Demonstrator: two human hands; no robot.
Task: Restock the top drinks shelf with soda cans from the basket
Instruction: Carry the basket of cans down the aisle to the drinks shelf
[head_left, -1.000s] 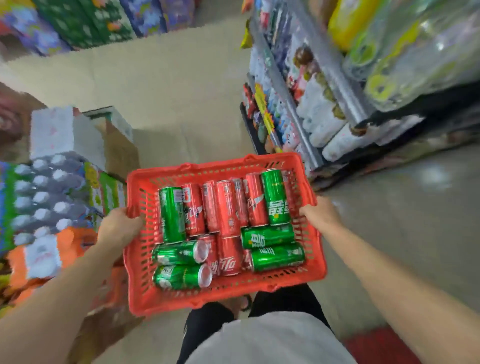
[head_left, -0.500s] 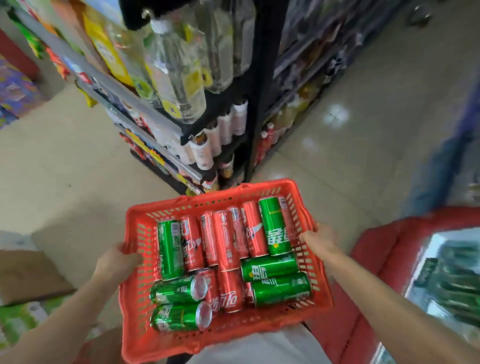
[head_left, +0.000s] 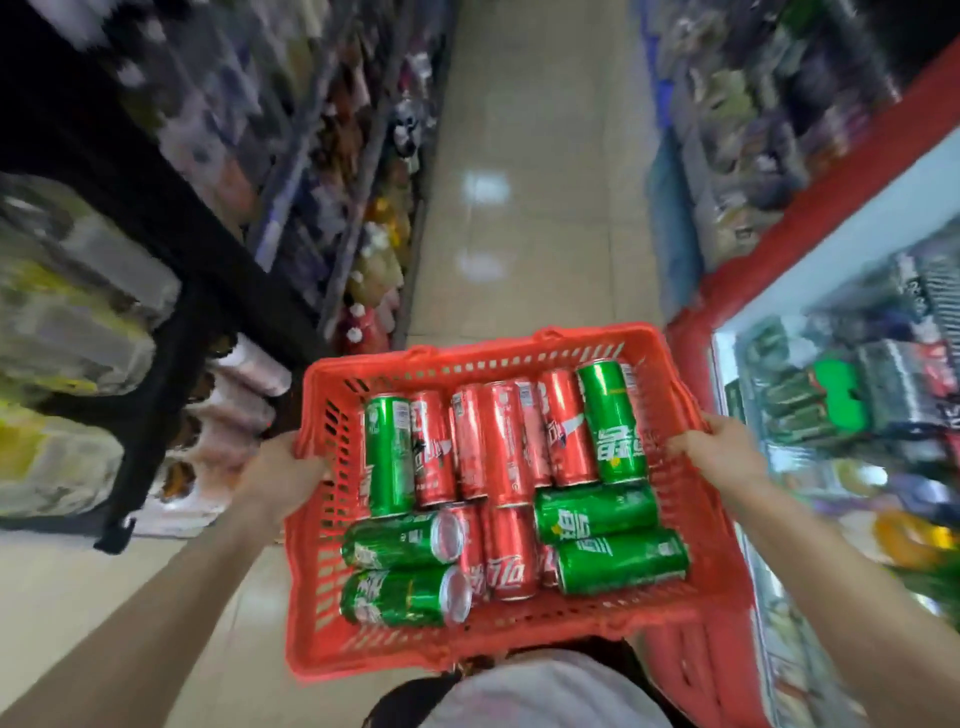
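Now aisle ahead, basket still in both hands.

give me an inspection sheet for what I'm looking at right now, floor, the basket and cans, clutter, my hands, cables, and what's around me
Surface: pale tiled floor, aisle running ahead.
Job's things: red basket carried at waist height; green cans and red cans lie on their sides inside, none taken out yet.
Clutter: nothing seen on the floor ahead.
Hands: left hand grips the basket's left rim; right hand grips the right rim.
Cables: nothing seen.
Surroundings: stocked shelves on the left, blurred; red-framed chest cooler with packaged goods on the right.
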